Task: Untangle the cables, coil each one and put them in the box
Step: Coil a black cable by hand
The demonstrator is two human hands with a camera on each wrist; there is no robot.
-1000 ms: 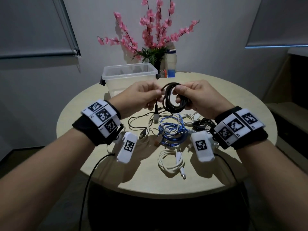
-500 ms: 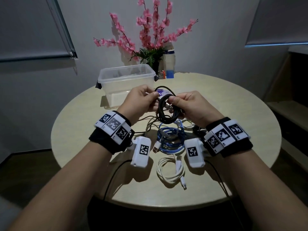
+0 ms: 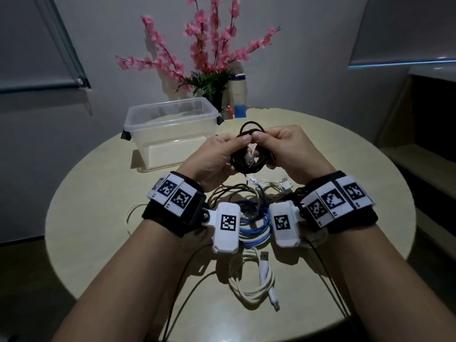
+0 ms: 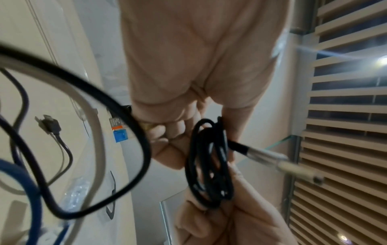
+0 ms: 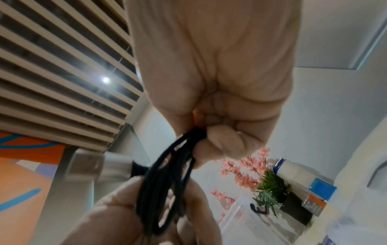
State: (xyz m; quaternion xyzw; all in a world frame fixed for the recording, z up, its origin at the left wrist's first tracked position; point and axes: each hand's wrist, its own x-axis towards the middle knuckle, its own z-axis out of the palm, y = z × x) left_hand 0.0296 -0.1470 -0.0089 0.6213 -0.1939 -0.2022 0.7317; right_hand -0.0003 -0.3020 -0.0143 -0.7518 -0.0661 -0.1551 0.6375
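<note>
Cables first: the black cable (image 3: 249,154) is wound into a small coil and held up between both hands, above the pile on the round table (image 3: 98,193). The left hand (image 3: 217,156) has its fingers curled round the coil's left side, thumb tip pressing on top, and the right hand (image 3: 291,151) pinches the other side, thumb almost touching the left thumb. So both hands are close together and clamped on the same coil. A silver USB plug (image 3: 249,159) pokes out through the middle of the loops, between the two palms. The left wrist view shows the coil (image 4: 209,165) squeezed between the fingers of both hands, with the plug (image 4: 270,157) sticking off to one side. The right wrist view shows the same bundle (image 5: 167,179), kinda blurry, gripped top and bottom.

Right under the hands and wrists sits the rest of the mess: a blue cable (image 3: 254,225) looped below the wrist cameras, a white cable (image 3: 274,188) under the right hand, and thin black leads (image 3: 222,196) under the left one, all overlapping. Closer to the person than the wrists lies a coiled white cable (image 3: 254,280), separate from the tangle.

Just beyond the left hand stands the clear plastic box (image 3: 172,129), lid off; can't tell what's in it. Further back, past both hands, there's a pink flower plant (image 3: 209,53) and a white bottle (image 3: 238,92).
</note>
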